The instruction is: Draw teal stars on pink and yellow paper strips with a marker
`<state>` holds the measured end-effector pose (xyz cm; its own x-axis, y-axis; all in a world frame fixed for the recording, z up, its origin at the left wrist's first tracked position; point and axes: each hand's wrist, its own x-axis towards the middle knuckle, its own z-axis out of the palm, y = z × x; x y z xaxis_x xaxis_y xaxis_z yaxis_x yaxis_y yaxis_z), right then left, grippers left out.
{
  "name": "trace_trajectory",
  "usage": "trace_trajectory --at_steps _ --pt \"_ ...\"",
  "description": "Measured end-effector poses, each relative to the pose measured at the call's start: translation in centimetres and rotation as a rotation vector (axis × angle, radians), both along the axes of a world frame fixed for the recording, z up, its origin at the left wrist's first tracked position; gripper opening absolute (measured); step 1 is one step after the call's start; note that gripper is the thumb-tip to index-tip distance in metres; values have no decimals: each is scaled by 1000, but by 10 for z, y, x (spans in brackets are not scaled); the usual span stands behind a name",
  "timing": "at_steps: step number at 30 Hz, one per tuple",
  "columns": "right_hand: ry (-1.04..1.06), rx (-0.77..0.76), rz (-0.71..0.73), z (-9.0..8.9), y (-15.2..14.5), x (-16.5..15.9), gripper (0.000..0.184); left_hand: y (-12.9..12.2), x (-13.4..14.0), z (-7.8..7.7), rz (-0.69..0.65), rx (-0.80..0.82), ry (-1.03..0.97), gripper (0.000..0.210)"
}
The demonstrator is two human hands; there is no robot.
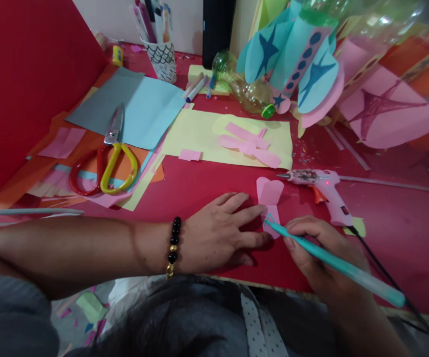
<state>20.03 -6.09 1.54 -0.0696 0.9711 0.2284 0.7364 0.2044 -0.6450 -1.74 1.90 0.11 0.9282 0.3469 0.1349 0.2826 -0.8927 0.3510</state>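
My left hand [225, 228] lies flat on the red table, fingers spread, with the fingertips on the edge of a pink paper cutout [269, 196]. The cutout has rounded ends and a fold near its middle. In my right hand [329, 263] is a teal pen [343, 266], gripped between thumb and fingers. Its tip touches the lower part of the cutout, where a small teal outline shows. Just beyond the right hand lies a pink glue gun [320, 186] with a red light on and its nozzle pointing left.
Red-and-yellow scissors [114, 153] rest on coloured paper sheets [136, 106] at left. Pink paper pieces [249, 146] lie on a pale yellow sheet [199, 131]. Behind are a cup of pens [161, 62], a green-capped bottle [249, 91] and paper-decorated bottles [292, 64]. A black cord [381, 270] trails right.
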Motion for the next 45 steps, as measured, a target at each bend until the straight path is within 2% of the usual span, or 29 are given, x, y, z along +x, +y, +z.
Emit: trace_trajectory --at_steps 12,20,28,31,36,45 --pt "-22 -5 24 -2 1 1 1 0 0 0 -4 -4 8 42" --pt "-63 42 -83 2 2 2 3 1 0 3 -14 -16 15 41" --pt "-89 16 -226 4 1 3 8 1 -1 1 -11 -14 0 41" --pt "-46 47 -202 5 0 1 6 1 -1 1 -13 -14 8 42" --pt "-5 77 -43 3 -1 1 4 0 0 1 -1 -3 -2 42" --pt "-2 -9 29 -1 2 3 2 0 1 0 0 -2 17 42"
